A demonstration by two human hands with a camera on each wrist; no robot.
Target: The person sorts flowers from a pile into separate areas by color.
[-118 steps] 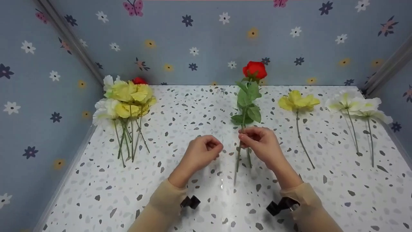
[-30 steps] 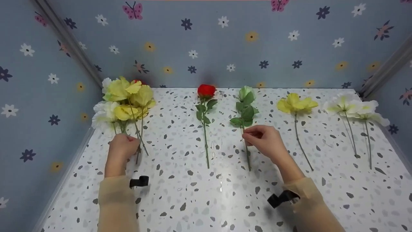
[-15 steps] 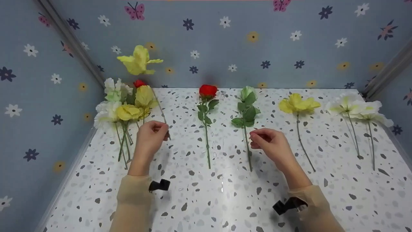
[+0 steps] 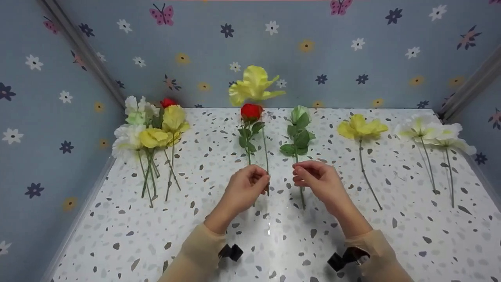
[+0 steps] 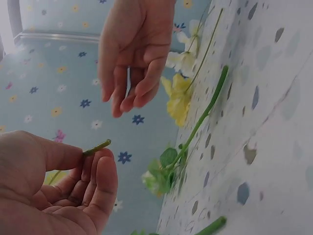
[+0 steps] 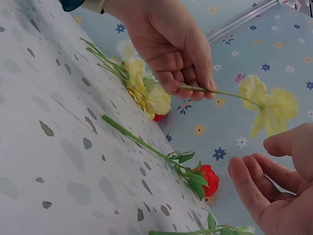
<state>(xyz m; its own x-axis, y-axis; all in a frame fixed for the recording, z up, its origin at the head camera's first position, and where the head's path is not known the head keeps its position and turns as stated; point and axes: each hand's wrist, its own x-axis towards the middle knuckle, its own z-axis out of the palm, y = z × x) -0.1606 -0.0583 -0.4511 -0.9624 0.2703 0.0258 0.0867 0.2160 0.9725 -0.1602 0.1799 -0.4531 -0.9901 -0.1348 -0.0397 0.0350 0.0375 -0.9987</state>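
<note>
My left hand [image 4: 243, 188] pinches the stem of a yellow artificial flower [image 4: 253, 85] between thumb and fingertips. The bloom stands up against the back wall, above a red rose [image 4: 251, 112] lying on the table. In the left wrist view the cut end of that stem [image 5: 100, 146] pokes out past the thumb. Facing it, my right hand [image 4: 321, 183] holds nothing, its fingers loosely bent, as the right wrist view also shows. In the head view those fingertips overlap the stem of a pale green rose [image 4: 300, 114], which lies on the table.
A pile of white, yellow and red flowers [image 4: 156, 137] lies at the back left. To the right lie a single yellow flower [image 4: 362, 127] and two white flowers [image 4: 446, 135]. Patterned walls [image 4: 274, 51] enclose the speckled table [image 4: 219, 243].
My left hand took a yellow flower from the left pile and carried it rightward to the middle. Earlier, my right hand held a red rose, which now lies on the table. My right hand stayed nearly in place.
</note>
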